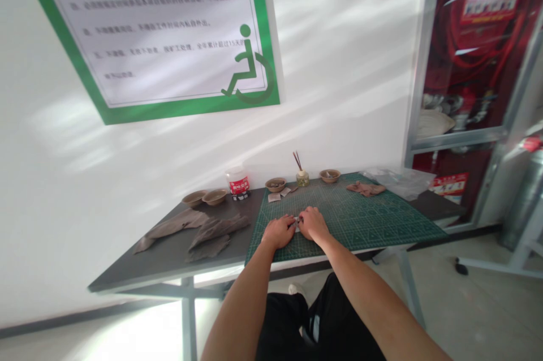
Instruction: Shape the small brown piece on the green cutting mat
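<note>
**Item 1, at your fingertips:** a small pale piece (297,223), too small to identify, held just above or on the mat. Your left hand (278,231) and right hand (313,223) are together, fingertips closed on it from either side. Your forearms reach in from the bench's near edge.

**Handling note:** it seems best to keep both palms low and steady on the mat, letting only your fingertips work, so the piece does not slip.

**Item 2, underfoot of the work:** a green cutting mat (382,226), printed with a grid, lying on the grey bench (169,266).

**Item 3, to your left:** overlapping brown sheets (219,231), possibly leather or clay.

**Item 4, at the far edge:** small tan swatches (274,197), a crumpled brown sheet (365,189), and a clear plastic bag (399,182).

**Item 5, along the wall:** four shallow bowls (275,184), a red-labelled tub (238,183), and a small jar holding thin sticks (302,179).

**Item 6, beyond:** a green-bordered wall notice (148,30).
</note>
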`<state>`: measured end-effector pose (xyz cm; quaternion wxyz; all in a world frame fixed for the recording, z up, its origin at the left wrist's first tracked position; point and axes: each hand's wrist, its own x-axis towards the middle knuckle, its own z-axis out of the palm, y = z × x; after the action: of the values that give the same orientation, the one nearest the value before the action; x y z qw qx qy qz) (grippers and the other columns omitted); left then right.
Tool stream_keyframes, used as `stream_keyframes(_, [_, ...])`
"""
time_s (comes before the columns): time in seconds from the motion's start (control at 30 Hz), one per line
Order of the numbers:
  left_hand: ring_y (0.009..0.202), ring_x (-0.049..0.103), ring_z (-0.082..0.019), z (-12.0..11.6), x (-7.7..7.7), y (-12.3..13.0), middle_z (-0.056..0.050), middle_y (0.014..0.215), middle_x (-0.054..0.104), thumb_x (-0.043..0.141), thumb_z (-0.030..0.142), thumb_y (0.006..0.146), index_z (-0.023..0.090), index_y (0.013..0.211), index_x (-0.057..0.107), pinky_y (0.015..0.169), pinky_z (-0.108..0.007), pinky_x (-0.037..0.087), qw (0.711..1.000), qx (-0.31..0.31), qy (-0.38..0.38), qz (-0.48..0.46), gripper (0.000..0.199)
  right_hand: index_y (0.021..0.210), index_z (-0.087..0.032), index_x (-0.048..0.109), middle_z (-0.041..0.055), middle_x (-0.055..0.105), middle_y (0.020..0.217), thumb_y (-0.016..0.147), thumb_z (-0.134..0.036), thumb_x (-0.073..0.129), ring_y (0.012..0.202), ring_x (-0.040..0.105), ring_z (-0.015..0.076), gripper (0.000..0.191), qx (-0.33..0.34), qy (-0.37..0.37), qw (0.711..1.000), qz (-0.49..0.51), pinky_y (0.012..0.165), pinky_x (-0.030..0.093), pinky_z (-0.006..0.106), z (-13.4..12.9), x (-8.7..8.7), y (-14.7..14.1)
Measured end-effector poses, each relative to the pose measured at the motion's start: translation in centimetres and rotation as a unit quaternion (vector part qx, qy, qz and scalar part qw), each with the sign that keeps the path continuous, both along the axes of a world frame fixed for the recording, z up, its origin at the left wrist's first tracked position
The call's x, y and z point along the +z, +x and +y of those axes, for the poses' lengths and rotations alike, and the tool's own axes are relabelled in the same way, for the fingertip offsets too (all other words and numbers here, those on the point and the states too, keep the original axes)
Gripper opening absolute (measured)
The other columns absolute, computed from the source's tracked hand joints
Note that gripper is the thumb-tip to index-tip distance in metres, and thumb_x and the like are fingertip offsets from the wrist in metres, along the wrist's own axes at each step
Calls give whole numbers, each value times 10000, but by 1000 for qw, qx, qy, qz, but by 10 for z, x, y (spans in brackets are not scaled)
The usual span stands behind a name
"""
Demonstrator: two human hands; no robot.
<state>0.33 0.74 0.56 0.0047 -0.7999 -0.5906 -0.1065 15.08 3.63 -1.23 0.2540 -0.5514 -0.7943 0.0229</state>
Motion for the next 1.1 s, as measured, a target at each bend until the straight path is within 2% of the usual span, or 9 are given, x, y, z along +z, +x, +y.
stream_keyframes(1.1, [1238, 316, -173, 2, -3, -2, 43, 1288, 445, 332, 373, 834, 310, 1143, 509, 985, -347, 302, 1000, -17, 17, -9, 362, 930, -171, 603, 88, 523, 966, 824, -328, 400, 952, 411, 200, 278, 1, 4, 1000, 11, 799, 286, 294, 0, -1, 1])
